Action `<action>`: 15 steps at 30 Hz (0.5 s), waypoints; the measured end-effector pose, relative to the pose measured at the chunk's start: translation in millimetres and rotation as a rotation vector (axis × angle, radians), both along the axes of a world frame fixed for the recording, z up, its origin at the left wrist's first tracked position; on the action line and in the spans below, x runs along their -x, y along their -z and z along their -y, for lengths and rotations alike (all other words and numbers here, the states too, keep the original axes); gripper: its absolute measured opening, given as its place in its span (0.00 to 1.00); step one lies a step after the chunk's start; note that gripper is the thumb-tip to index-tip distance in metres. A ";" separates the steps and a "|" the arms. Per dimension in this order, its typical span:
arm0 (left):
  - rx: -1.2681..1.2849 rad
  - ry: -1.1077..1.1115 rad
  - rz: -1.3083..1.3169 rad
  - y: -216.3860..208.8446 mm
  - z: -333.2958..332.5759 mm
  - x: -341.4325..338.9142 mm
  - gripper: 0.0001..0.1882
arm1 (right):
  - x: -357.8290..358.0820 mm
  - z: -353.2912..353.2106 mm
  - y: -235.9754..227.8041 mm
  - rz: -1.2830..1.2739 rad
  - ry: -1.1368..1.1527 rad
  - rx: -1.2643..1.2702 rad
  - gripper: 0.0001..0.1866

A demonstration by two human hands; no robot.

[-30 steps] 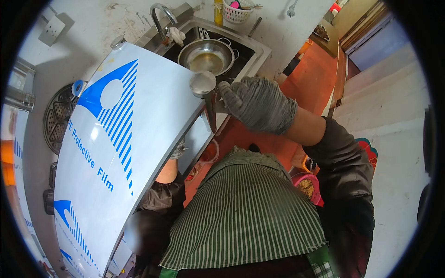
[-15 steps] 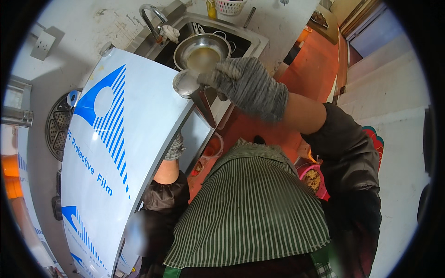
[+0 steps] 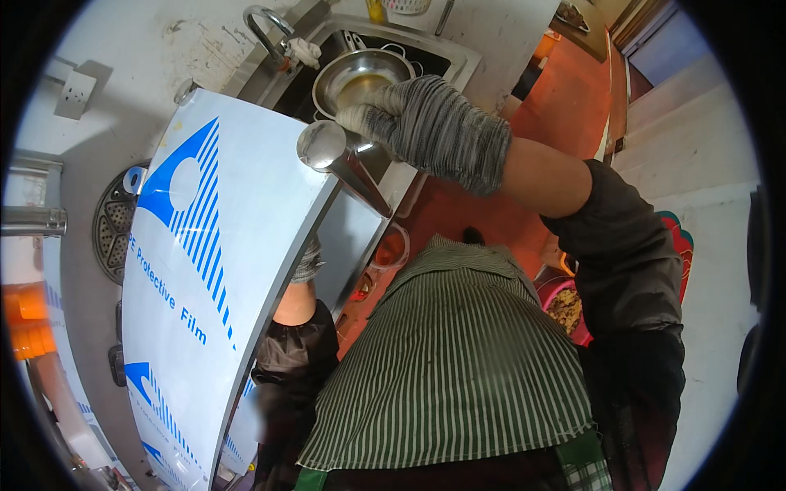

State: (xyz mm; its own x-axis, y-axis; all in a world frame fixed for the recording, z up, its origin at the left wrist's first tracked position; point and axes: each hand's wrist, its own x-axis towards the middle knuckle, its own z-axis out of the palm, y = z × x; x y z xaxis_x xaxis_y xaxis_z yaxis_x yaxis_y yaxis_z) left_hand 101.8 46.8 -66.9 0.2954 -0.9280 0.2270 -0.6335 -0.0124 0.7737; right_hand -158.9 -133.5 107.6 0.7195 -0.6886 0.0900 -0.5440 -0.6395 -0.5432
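My right hand (image 3: 446,131), in a grey knitted glove, is raised between the metal basin (image 3: 332,78) and the rounded top of a steel post (image 3: 323,146). Its fingers are curled closed, and whatever they may hold is hidden. Cloudy yellowish liquid lies in the basin, which sits in the sink (image 3: 360,37). Below the film-covered steel shelf (image 3: 270,155), part of my left hand (image 3: 309,263) shows in a similar glove beside a lower metal surface (image 3: 344,245). The shelf edge covers most of that hand, so its grip cannot be made out.
A curved faucet (image 3: 266,24) with a white cloth (image 3: 304,52) stands behind the sink. On the red floor (image 3: 524,139) are a clear reddish tub (image 3: 391,245) and a pink basin (image 3: 583,319) of food pieces. A wall socket (image 3: 75,94) is at far left.
My right hand has shifted slightly up and to the right, its fingers still curled beside the basin. The view has moved a little; my left hand stays under the shelf.
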 end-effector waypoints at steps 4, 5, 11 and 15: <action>-0.011 0.001 0.003 0.1 -2.9 -2.7 0.15 | 3.8 2.1 8.4 -0.098 -0.048 0.292 0.17; -0.016 0.001 0.001 0.3 -3.6 -3.1 0.15 | 3.6 2.1 9.3 -0.089 -0.034 0.206 0.16; -0.030 -0.001 -0.007 1.5 -5.0 -4.8 0.15 | -2.0 5.9 12.1 -0.044 -0.056 0.014 0.30; -0.042 0.007 -0.007 1.7 -4.0 -4.1 0.14 | -9.0 10.3 8.8 0.060 0.048 -0.340 0.12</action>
